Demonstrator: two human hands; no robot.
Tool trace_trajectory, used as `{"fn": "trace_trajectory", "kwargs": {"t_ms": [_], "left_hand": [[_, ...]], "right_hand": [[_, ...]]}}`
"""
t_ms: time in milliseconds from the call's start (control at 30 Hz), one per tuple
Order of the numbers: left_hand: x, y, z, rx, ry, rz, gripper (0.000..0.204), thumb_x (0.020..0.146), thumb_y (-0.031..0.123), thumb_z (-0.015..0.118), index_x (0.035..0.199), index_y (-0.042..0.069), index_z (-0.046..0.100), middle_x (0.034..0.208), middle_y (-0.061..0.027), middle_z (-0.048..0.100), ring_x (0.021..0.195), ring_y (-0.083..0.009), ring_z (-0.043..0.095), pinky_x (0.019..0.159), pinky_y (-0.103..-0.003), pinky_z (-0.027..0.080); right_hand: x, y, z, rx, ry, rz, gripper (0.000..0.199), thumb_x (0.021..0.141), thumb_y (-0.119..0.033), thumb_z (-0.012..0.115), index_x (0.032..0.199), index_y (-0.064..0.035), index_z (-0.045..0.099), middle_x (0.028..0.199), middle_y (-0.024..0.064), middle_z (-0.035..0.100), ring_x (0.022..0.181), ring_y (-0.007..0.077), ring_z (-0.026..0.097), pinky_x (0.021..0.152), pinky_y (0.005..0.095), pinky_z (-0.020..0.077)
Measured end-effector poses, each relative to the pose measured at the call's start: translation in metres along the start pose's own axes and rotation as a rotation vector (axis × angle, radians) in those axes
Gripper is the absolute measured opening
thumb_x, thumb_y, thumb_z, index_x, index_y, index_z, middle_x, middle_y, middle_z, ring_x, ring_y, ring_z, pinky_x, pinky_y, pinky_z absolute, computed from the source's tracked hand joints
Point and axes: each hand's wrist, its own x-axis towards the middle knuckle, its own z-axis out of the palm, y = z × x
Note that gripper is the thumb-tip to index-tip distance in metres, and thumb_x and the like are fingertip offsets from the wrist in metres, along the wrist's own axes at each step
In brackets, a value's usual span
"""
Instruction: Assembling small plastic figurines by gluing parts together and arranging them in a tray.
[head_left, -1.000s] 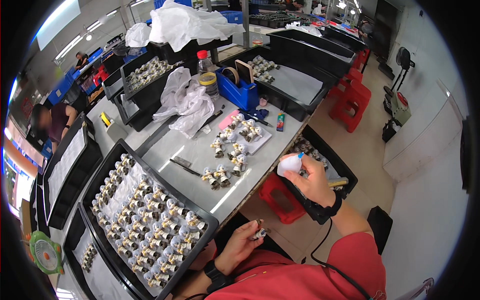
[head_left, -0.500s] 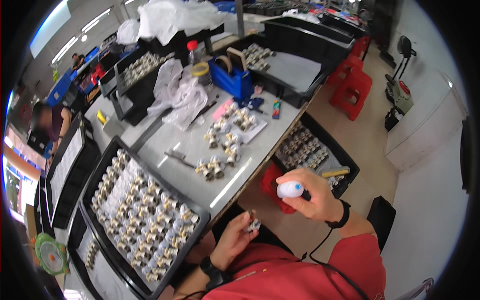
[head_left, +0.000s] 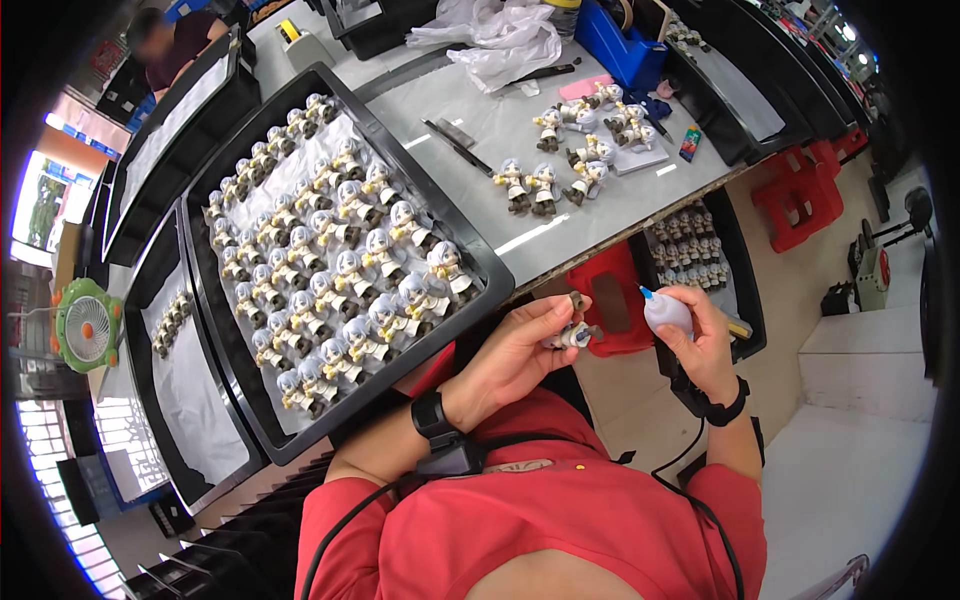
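Note:
Between the thumb and fingers of my left hand (head_left: 520, 350) is a small figurine (head_left: 572, 337) with pale and dark brown parts. It lies on its side, and my fingers partly cover it. My right hand (head_left: 706, 345) is wrapped round a white squeeze bottle (head_left: 668, 314) with a thin blue nozzle. The nozzle points up and left, a short way to the right of the figurine and apart from it. To the left, a black tray (head_left: 497, 278) carries rows of small figurines (head_left: 350, 270) with pale grey hair and white clothes.
More figurines (head_left: 543, 188) stand on the grey table (head_left: 440, 110), near a dark pen-like tool (head_left: 458, 148), a green lighter (head_left: 690, 143) and a blue tape dispenser (head_left: 622, 45). A red stool (head_left: 610, 300) and another filled black tray (head_left: 735, 260) are below the table edge.
The view has swung, bringing the figurine tray closer to the middle. My hands have come nearer each other, and the bottle's nozzle has turned towards the left hand.

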Motion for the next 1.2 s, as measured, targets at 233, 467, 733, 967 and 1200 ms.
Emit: {"fn": "trace_trajectory", "kwargs": {"t_ms": [233,467,733,967,1200], "left_hand": [[0.000,-0.004,0.003,0.047,0.077,0.054,0.024,0.086,0.024,0.059,0.103,0.008,0.058,0.093,0.0026,0.060,0.078,-0.0059,0.057,0.065,-0.022,0.050],[0.004,-0.006,-0.001,0.064,0.092,0.052,0.023,0.085,0.024,0.060,0.102,0.008,0.060,0.093,0.0025,0.059,0.078,-0.0056,0.057,0.064,-0.022,0.050],[0.005,-0.007,0.002,0.090,0.129,0.059,0.024,0.085,0.025,0.060,0.102,0.008,0.060,0.091,0.0025,0.059,0.077,-0.0055,0.056,0.065,-0.022,0.049],[0.005,-0.008,0.003,0.116,0.133,0.067,0.025,0.085,0.026,0.060,0.103,0.008,0.060,0.088,0.0031,0.058,0.077,-0.0051,0.056,0.065,-0.022,0.048],[0.006,-0.010,0.005,0.147,0.149,0.074,0.026,0.085,0.027,0.061,0.102,0.008,0.061,0.085,0.0038,0.057,0.076,-0.0045,0.055,0.066,-0.021,0.047]], "right_hand": [[0.001,-0.016,-0.003,-0.191,-0.091,-0.042,0.031,0.074,-0.019,0.069,0.098,-0.0035,0.057,0.086,0.0099,0.060,0.074,0.0201,0.056,0.064,0.0288,0.0437],[0.009,-0.023,-0.005,-0.292,-0.063,-0.173,0.029,0.073,-0.019,0.070,0.094,-0.0025,0.058,0.082,0.0097,0.059,0.070,0.0241,0.053,0.062,0.0311,0.0418],[0.012,-0.028,-0.009,-0.366,-0.063,-0.259,0.030,0.071,-0.020,0.072,0.091,-0.0017,0.059,0.080,0.0087,0.060,0.069,0.0249,0.051,0.063,0.0323,0.0407],[0.012,-0.028,-0.010,-0.384,-0.072,-0.281,0.030,0.070,-0.021,0.072,0.090,-0.0019,0.060,0.079,0.0088,0.060,0.068,0.0249,0.051,0.062,0.0323,0.0407],[0.012,-0.028,-0.011,-0.391,-0.088,-0.289,0.029,0.069,-0.018,0.071,0.090,-0.0022,0.059,0.078,0.0094,0.059,0.067,0.0258,0.051,0.062,0.0328,0.0407]]}}
